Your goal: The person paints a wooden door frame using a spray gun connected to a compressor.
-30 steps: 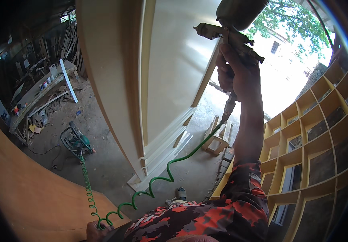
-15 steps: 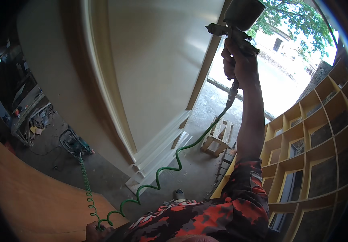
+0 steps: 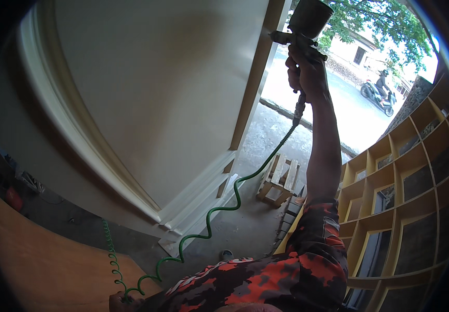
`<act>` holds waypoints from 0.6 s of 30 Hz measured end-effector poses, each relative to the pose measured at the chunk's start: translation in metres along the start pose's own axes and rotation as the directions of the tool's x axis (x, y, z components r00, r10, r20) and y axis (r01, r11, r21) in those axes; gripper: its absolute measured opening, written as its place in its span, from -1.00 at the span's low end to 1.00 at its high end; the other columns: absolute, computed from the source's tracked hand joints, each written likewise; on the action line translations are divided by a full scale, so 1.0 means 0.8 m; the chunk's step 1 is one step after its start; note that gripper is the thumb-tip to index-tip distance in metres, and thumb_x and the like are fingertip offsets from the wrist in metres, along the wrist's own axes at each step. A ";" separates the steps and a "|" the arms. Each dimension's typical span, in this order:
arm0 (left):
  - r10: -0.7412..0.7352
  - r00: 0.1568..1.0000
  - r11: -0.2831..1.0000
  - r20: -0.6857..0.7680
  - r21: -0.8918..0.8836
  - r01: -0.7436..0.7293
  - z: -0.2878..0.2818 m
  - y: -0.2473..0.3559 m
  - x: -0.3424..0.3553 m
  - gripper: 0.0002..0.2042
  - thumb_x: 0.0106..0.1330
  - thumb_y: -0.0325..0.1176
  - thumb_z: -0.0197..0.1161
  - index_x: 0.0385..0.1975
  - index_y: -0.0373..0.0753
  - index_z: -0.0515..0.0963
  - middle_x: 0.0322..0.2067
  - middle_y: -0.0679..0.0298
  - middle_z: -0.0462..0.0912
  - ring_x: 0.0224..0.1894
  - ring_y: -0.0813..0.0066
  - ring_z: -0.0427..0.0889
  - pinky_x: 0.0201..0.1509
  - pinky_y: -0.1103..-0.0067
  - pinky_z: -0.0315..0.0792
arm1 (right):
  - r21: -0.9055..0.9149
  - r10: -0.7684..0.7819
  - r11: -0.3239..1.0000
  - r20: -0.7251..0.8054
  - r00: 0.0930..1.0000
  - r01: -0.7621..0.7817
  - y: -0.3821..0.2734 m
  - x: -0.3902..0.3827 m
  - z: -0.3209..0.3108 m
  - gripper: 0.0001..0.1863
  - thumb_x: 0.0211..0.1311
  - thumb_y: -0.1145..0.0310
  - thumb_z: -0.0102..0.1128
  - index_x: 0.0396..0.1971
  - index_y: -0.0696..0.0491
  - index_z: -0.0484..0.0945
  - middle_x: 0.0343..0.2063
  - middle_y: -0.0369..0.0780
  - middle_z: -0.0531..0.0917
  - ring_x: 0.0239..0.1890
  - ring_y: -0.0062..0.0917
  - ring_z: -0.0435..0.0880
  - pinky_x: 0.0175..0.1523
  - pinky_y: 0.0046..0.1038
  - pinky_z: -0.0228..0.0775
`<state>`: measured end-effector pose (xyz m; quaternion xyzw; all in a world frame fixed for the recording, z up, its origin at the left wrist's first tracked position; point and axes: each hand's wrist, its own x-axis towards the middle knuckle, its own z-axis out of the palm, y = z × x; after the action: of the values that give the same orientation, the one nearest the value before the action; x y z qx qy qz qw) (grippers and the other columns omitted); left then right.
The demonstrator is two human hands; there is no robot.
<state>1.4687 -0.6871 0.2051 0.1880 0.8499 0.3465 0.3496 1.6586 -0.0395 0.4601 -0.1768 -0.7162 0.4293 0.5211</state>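
Spray gun [image 3: 305, 26] apparently swept rightward along panel [image 3: 157, 93].

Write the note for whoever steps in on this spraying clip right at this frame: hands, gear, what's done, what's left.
Right hand: raised overhead, closed on the grip of the spray gun, its cup on top, nozzle facing the cream panel.
Left hand: at the bottom edge, by the lower end of the green coiled air hose; grip unclear.
The hose runs from the gun down across the floor.
Done: the panel looks evenly cream where visible.
Left: cannot tell which areas remain unsprayed.
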 end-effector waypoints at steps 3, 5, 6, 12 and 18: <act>-0.209 0.975 0.954 -0.070 -0.235 0.188 0.021 0.001 0.002 -0.78 0.38 -0.38 0.38 -0.45 -0.24 0.48 -0.55 0.41 0.51 -0.53 0.59 0.37 -0.47 0.51 0.26 | 0.027 0.009 1.000 -0.002 1.000 -0.009 0.022 0.024 -0.027 -0.58 0.58 0.10 0.19 -0.51 -0.01 0.46 -0.81 -0.41 0.30 -0.85 -0.72 0.19 -0.70 -0.50 -0.07; -0.140 0.988 0.975 -0.060 -0.180 0.127 0.030 0.004 0.002 -0.78 0.38 -0.36 0.40 -0.44 -0.24 0.49 -0.55 0.40 0.52 -0.53 0.59 0.38 -0.46 0.51 0.28 | 0.028 0.022 0.999 -0.002 1.000 -0.022 0.031 0.039 -0.042 -0.59 0.57 0.10 0.19 -0.51 -0.01 0.46 -0.80 -0.41 0.30 -0.84 -0.72 0.20 -0.70 -0.51 -0.06; -0.067 0.997 0.990 -0.043 -0.123 0.061 0.034 0.008 0.002 -0.78 0.38 -0.34 0.41 -0.43 -0.23 0.50 -0.55 0.40 0.52 -0.52 0.60 0.39 -0.46 0.51 0.29 | 0.028 0.035 0.999 -0.005 0.999 -0.035 0.034 0.046 -0.050 -0.59 0.57 0.10 0.20 -0.50 -0.01 0.46 -0.80 -0.42 0.31 -0.84 -0.72 0.20 -0.70 -0.51 -0.06; -0.010 0.997 0.999 -0.075 0.045 0.014 0.062 -0.043 0.042 -0.75 0.38 -0.28 0.43 -0.44 -0.21 0.50 -0.54 0.39 0.52 -0.52 0.59 0.39 -0.44 0.51 0.32 | 0.063 0.027 0.998 -0.031 0.999 -0.025 0.060 0.084 -0.096 -0.56 0.54 0.09 0.25 -0.54 0.03 0.51 -0.82 -0.39 0.33 -0.86 -0.68 0.25 -0.71 -0.48 -0.01; -0.097 0.994 0.963 0.045 -0.248 0.105 0.088 0.027 0.026 -0.71 0.39 -0.24 0.43 -0.44 -0.21 0.47 -0.54 0.40 0.50 -0.51 0.58 0.37 -0.44 0.50 0.31 | 0.045 -0.017 0.999 -0.072 0.997 0.021 0.073 0.106 -0.122 -0.60 0.55 0.14 0.23 -0.51 0.03 0.54 -0.81 -0.42 0.32 -0.85 -0.70 0.24 -0.72 -0.50 -0.02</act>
<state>1.5072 -0.6286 0.1749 0.1046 0.8020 0.4296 0.4015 1.7015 0.0951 0.4725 -0.1733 -0.6887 0.4340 0.5543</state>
